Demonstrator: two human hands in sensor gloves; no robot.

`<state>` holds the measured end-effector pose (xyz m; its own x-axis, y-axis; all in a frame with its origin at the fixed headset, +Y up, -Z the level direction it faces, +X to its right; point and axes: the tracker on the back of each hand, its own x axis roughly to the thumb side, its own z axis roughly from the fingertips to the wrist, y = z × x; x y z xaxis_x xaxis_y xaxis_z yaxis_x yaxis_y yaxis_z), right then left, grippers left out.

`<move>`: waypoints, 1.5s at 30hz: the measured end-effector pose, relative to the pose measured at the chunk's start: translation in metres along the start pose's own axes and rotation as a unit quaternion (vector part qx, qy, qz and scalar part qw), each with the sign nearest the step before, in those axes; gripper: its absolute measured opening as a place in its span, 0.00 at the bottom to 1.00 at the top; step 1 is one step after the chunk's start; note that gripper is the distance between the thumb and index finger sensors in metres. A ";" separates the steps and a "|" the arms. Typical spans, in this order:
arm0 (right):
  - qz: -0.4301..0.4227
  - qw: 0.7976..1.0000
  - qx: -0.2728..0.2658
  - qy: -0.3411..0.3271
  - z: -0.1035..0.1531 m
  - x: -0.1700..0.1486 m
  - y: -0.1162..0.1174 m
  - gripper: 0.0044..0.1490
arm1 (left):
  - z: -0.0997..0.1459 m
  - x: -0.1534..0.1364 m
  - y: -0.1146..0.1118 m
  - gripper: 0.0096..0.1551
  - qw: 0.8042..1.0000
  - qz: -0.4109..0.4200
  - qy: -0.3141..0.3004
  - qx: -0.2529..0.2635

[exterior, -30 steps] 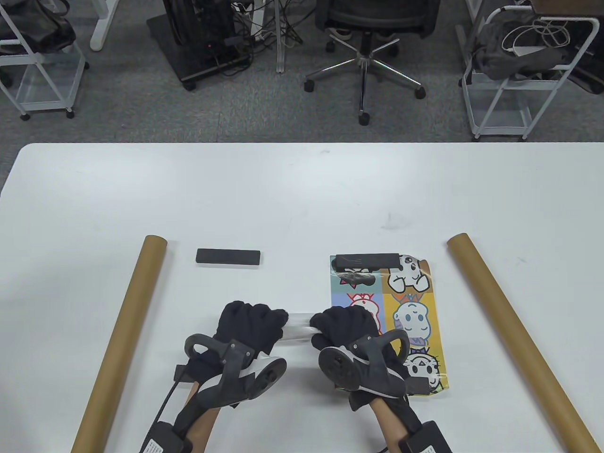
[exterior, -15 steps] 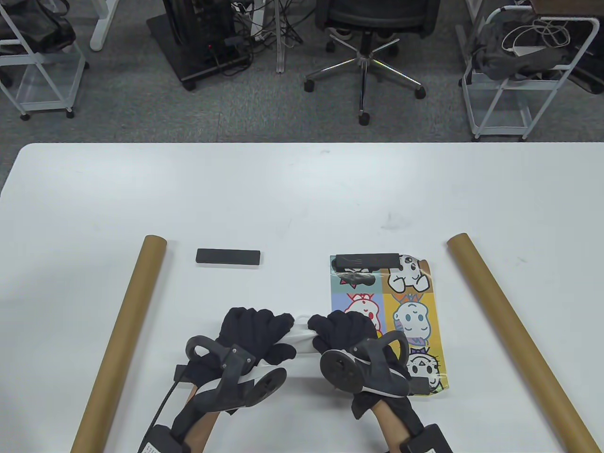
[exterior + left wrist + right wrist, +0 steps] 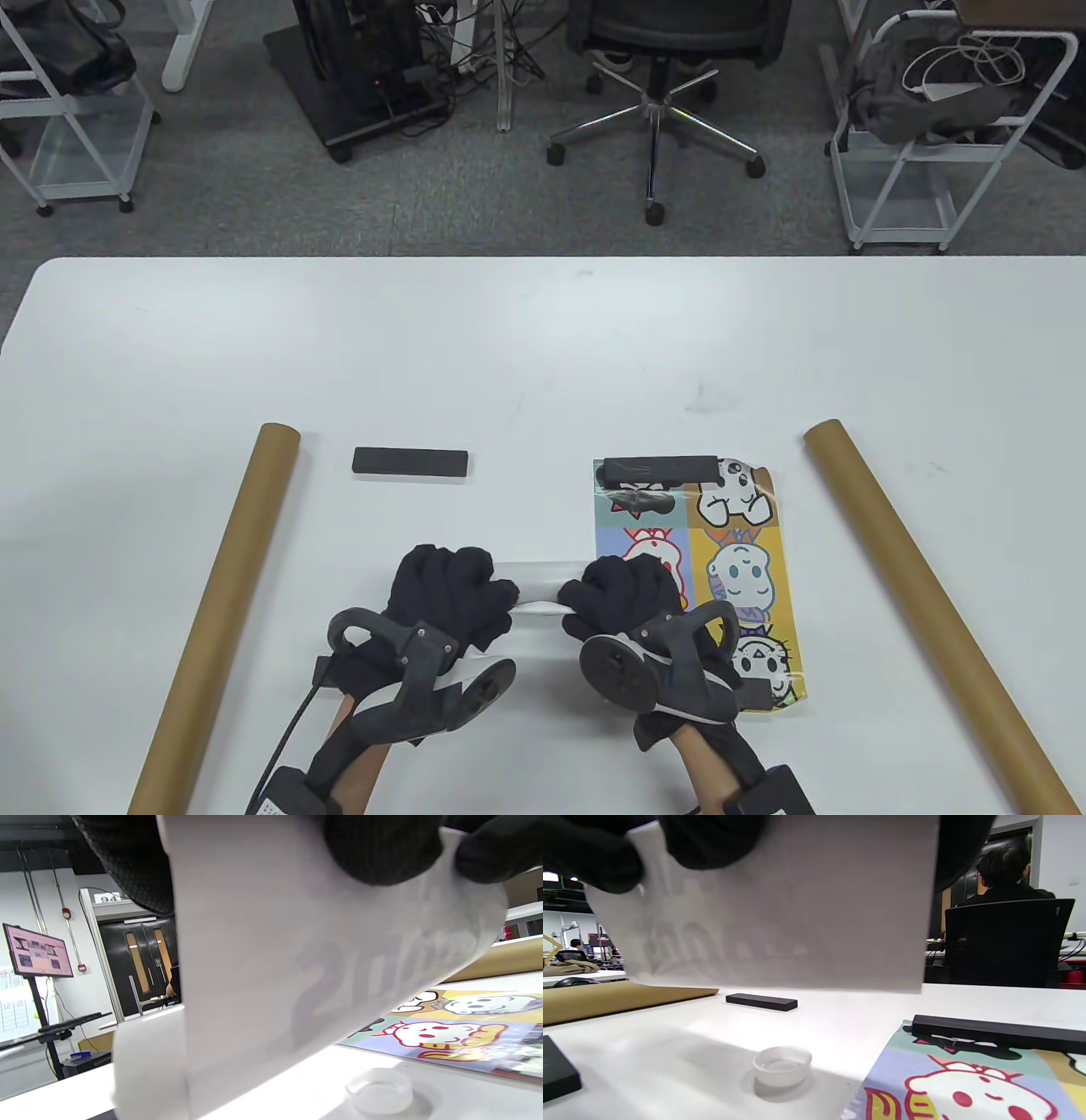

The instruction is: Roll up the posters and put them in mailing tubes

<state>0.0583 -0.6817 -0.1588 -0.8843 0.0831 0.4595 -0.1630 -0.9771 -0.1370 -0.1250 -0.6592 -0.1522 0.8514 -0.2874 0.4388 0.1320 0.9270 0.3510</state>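
White table; left hand, right hand grip rolled poster, mostly hidden.

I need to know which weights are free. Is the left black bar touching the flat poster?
Apart. The table view shows the left bar lying on bare table, with white surface between it and the poster.

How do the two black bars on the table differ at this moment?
The left black bar lies directly on the white table, pinning nothing. The right black bar lies across the far edge of the flat cartoon poster, weighing it down, and looks longer. Both are flat, dark, and lie crosswise to the person.
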 end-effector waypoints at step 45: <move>0.045 0.999 0.012 0.014 0.001 0.004 0.002 0.29 | 0.001 0.008 -0.001 0.34 1.000 -0.030 -0.001 -0.005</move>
<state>0.0550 -0.6834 -0.1567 -0.9071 0.0004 0.4209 -0.0728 -0.9851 -0.1559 -0.1190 -0.6625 -0.1480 0.8413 -0.3422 0.4184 0.1871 0.9106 0.3685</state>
